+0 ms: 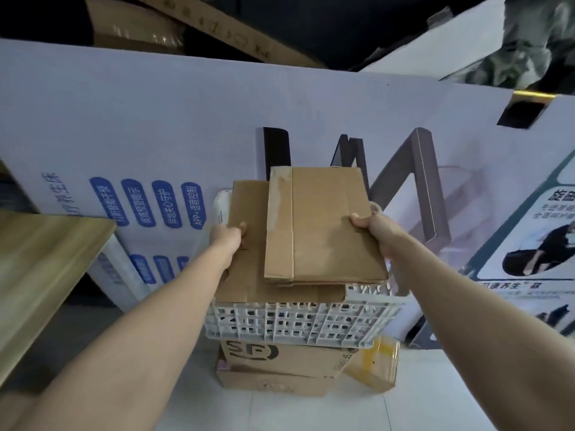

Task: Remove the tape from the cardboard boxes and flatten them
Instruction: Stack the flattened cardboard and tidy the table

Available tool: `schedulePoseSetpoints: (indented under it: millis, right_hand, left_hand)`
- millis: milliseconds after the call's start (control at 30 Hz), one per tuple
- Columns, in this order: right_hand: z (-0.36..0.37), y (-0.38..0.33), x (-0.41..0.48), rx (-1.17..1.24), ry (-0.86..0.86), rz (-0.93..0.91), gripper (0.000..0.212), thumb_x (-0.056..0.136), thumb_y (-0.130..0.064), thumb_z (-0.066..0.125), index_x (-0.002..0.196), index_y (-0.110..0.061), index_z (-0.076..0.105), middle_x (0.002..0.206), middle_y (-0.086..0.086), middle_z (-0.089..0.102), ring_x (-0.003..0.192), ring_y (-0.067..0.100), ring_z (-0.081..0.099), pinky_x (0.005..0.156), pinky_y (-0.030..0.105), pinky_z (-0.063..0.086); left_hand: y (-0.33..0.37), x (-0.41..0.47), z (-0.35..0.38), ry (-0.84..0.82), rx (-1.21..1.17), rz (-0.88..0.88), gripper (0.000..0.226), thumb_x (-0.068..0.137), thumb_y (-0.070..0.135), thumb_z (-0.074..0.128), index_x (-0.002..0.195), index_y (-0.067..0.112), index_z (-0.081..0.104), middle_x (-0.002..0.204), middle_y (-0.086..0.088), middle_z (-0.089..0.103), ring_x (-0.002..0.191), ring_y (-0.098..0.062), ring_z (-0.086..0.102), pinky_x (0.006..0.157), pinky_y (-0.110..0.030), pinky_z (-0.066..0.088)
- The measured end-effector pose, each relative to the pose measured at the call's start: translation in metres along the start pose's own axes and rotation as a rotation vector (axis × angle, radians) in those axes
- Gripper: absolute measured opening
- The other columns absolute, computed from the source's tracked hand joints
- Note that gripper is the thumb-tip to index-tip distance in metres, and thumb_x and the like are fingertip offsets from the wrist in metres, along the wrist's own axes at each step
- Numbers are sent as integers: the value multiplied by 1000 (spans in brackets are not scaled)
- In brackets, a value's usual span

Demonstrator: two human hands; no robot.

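**Flattened cardboard goes onto the crate stack**

Head view: both hands hold flat cardboard over a white slotted plastic crate (298,321). The left hand (228,239) has its fingers closed on the left edge of the lower, wider flattened brown cardboard sheet (249,275). The right hand (370,227) pinches the right edge of the upper flattened brown cardboard box (323,228), which lies on top of the lower sheet. A pale strip along its left panel may be tape residue; I cannot tell.

Progress, as a judgement: these two pieces look finished and are being stacked. Below the crate, a brown printed cardboard box (280,356) and, to its right, a small yellow-taped carton (373,362) are still assembled on the floor, so more remains.
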State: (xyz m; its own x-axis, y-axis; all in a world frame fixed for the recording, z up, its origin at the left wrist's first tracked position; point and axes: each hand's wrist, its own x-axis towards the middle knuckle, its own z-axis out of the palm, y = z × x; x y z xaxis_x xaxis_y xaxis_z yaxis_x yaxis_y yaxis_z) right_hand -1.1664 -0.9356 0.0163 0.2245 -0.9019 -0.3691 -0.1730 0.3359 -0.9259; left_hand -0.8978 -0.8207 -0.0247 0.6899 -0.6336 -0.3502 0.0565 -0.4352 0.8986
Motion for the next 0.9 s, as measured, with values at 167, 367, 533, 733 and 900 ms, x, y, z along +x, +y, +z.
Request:
schedulePoseSetpoints:
  millis: [167,367,533,733,900]
  right_hand:
    - [19,8,34,-22,-99,103,24,86,-19,68,109,-15,63,95,8,73,82,25,70,65,36,57]
    - [37,9,63,-71,-211,135,27,84,-21,70,109,-15,63,92,8,72,77,23,69,56,30,54]
    - [41,14,78,-115,-283,130,42,82,-19,72,120,-15,55,105,10,68,91,28,66,76,43,56]
    - [45,18,92,-216,-308,89,54,82,-24,72,129,-11,49,118,10,62,103,29,61,92,47,50]
    - [40,6,98,-286,-304,89,68,77,-51,72,125,-7,54,111,7,64,94,22,64,78,36,54]
  left_hand:
    - [-1,10,7,55,11,-66,38,98,32,47,123,4,54,102,-9,57,91,-25,51,79,-35,39]
    - [-10,15,16,142,-31,-152,37,98,36,45,124,11,53,100,-6,59,86,-21,51,76,-36,39]
    - [-14,13,28,197,-150,-196,66,93,61,33,140,15,41,124,-11,56,109,-26,54,89,-39,43]
    - [-16,6,34,-43,-195,-243,100,51,57,81,136,20,44,143,-9,45,130,-30,42,109,-53,30]
    - [-20,5,41,40,-359,-315,72,66,42,81,127,14,53,139,-8,50,127,-28,46,110,-49,30]
